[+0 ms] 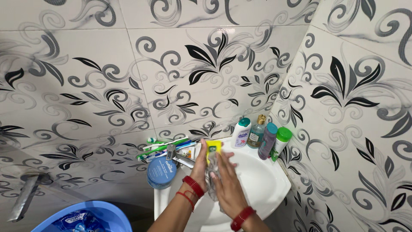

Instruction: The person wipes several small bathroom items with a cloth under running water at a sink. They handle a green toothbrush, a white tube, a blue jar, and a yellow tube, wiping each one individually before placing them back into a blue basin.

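1. Your left hand [201,165] stands upright over the white sink [266,184], fingers stretched up and pressed flat against a clear bottle with a yellow cap [213,151]. It is not curled into a fist; the palm bears on the bottle's left side.
2. Your right hand [227,180] lies against the other side of the same bottle, fingers loosely wrapped across its front, so the bottle is sandwiched between both palms.
3. The yellow cap sticks out just above your fingertips; the clear body is mostly covered by your hands.
4. Red bangles sit on both wrists below the hands.
5. Just left of your left hand is the metal tap [180,159], and beside that a round blue tub [162,172].
6. Above the tap, toothbrushes [165,146] lie on the ledge.
7. Up and to the right of your hands, four bottles stand in the corner: a white one with a teal cap [241,133], a clear greenish one [256,132], a purple one [268,141] and a white one with a green cap [281,144].
8. Far down to the left is a blue bucket [107,217].
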